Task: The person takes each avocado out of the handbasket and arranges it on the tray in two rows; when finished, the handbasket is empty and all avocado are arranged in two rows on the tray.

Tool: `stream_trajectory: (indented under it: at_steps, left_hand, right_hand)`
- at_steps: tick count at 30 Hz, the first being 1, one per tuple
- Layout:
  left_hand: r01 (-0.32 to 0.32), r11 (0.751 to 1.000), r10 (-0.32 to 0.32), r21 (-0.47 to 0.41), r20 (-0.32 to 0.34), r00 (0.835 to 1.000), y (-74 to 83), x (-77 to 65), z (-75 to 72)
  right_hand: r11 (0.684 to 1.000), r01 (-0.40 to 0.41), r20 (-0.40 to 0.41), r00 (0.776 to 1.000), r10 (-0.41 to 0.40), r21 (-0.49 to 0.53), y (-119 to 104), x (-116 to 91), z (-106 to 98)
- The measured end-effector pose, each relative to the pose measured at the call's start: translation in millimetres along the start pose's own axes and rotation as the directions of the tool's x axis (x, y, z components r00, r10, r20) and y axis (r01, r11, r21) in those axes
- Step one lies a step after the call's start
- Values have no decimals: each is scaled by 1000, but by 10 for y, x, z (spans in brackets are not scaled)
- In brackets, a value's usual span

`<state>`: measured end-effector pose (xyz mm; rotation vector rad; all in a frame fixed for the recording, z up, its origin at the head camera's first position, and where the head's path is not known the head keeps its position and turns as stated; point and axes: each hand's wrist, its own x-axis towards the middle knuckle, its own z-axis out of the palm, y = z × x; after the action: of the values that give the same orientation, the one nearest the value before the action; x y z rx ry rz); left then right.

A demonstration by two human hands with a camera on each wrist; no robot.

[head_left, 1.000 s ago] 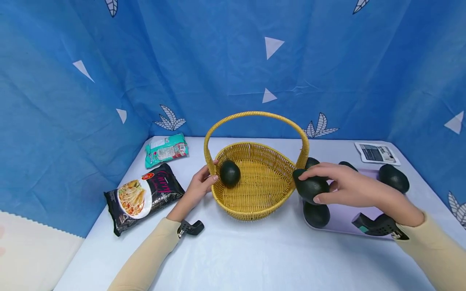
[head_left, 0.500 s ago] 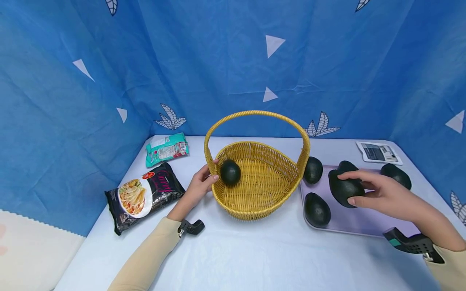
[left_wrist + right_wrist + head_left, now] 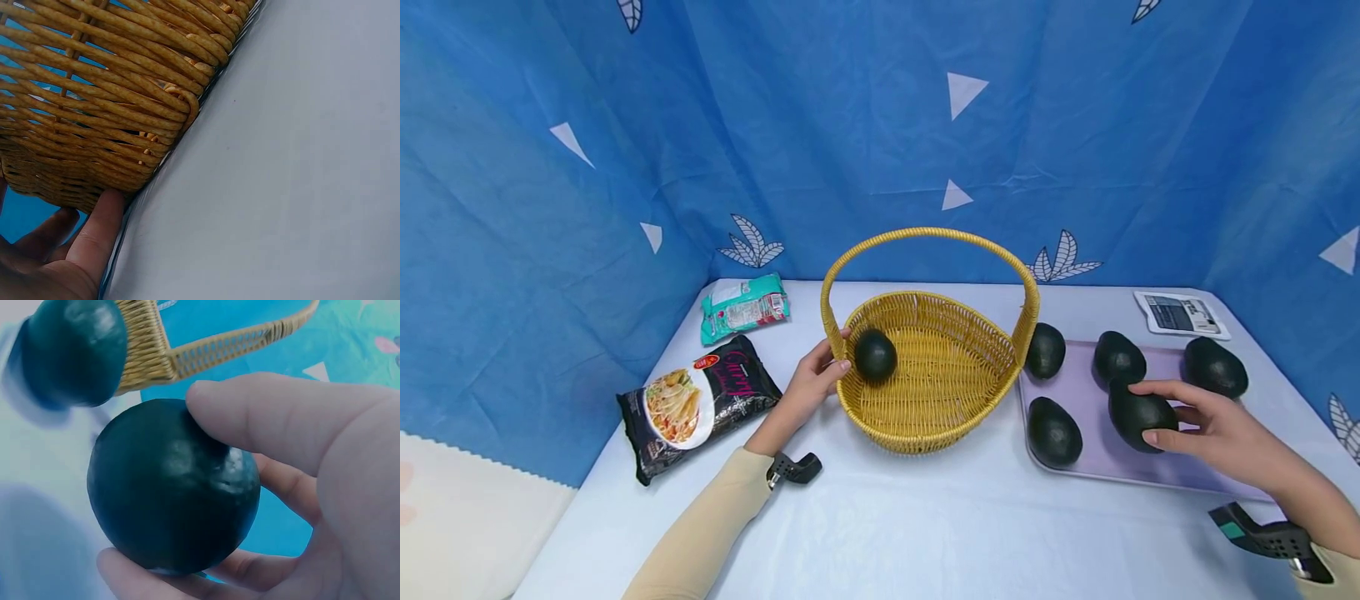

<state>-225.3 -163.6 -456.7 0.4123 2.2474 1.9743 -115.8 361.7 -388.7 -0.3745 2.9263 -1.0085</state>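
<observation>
My right hand [image 3: 1206, 425] holds a dark green avocado [image 3: 1138, 417] between thumb and fingers over the lilac tray [image 3: 1093, 454]. In the right wrist view, thumb and fingers wrap round the avocado [image 3: 169, 487]; whether it touches the tray is unclear. The yellow wicker basket [image 3: 925, 425] stands mid-table with its handle up, one avocado [image 3: 875, 356] lying at its left inside. My left hand [image 3: 808, 383] grips the basket's left side at the foot of the handle. The left wrist view has the thumb against the basket's woven wall [image 3: 94, 112].
Several more avocados lie on the tray, one at the front left [image 3: 1054, 432], another at the back right [image 3: 1215, 367]. Left of the basket are a black curry noodle packet [image 3: 700, 404] and a teal packet [image 3: 745, 308]. A white packet [image 3: 1182, 315] lies behind the tray.
My right hand has carried the avocado from beside the basket's right rim rightward and down over the tray's middle. My left hand and the basket have stayed put.
</observation>
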Motion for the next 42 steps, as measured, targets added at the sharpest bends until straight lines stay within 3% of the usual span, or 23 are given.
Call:
stream_trajectory:
  at_steps: [9, 19, 32, 42]
  left_hand:
    - [3, 1000, -3, 6, -5, 1000, 8, 3, 2]
    - [9, 1000, -9, 5, 1, 1000, 25, -4, 7]
    - [3, 1000, -3, 1, 7, 1000, 29, -13, -1]
    - [8, 1000, -8, 0, 3, 1000, 19, -11, -1]
  right_hand:
    - [997, 51, -46, 998, -49, 54, 244, -147, 124]
    - [999, 11, -20, 1000, -10, 49, 311, -167, 185]
    - [998, 26, -8, 1000, -26, 65, 346, -167, 206]
    - [998, -21, 4, 1000, 20, 66, 356, -169, 189]
